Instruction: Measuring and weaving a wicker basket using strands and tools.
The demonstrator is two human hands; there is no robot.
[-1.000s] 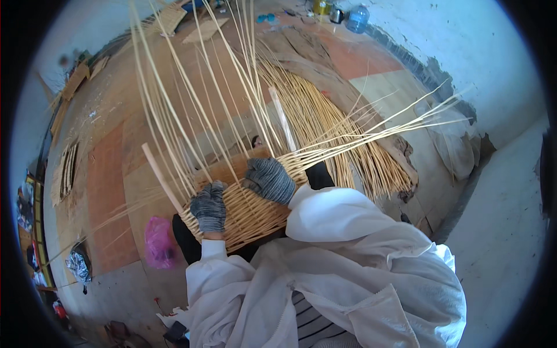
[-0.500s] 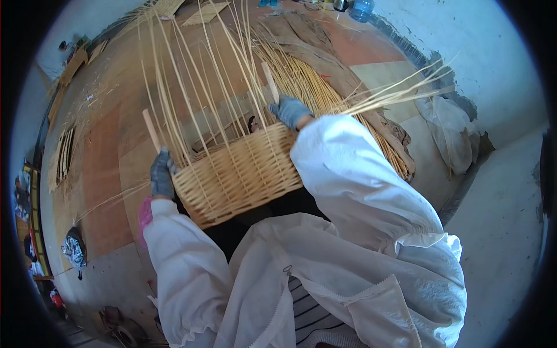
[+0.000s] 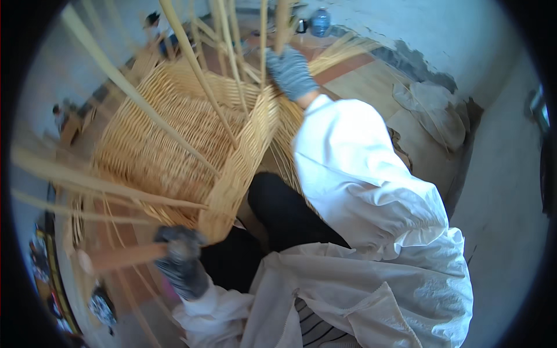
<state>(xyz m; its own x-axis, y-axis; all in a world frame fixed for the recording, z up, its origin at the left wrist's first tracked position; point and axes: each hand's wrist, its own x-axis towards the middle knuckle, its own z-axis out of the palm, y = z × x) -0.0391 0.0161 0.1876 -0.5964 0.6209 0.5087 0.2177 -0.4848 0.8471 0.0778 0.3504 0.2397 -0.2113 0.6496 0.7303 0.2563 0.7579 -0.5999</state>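
An unfinished rectangular wicker basket (image 3: 162, 133) with long upright stakes fills the upper left, tipped so its woven inside shows. My right hand (image 3: 293, 72), in a grey knit glove, grips an upright wooden post (image 3: 283, 23) at the basket's top right corner. My left hand (image 3: 181, 262), also gloved, is closed around another wooden post (image 3: 122, 255) at the near lower corner, pointing left and blurred. The woven side wall (image 3: 238, 168) runs between my hands, above my dark-trousered legs.
A person (image 3: 155, 36) is at the back wall, another (image 3: 60, 119) at the far left. A water jug (image 3: 320, 23) and kettle stand at the back. Plastic sheeting (image 3: 429, 110) lies by the right wall, a bundle of canes (image 3: 278, 159) behind the basket, shelving (image 3: 49, 272) at left.
The basket has been lifted and swung round, now showing its inside. My right hand rose toward the top; my left moved down with its post, which now lies nearly sideways.
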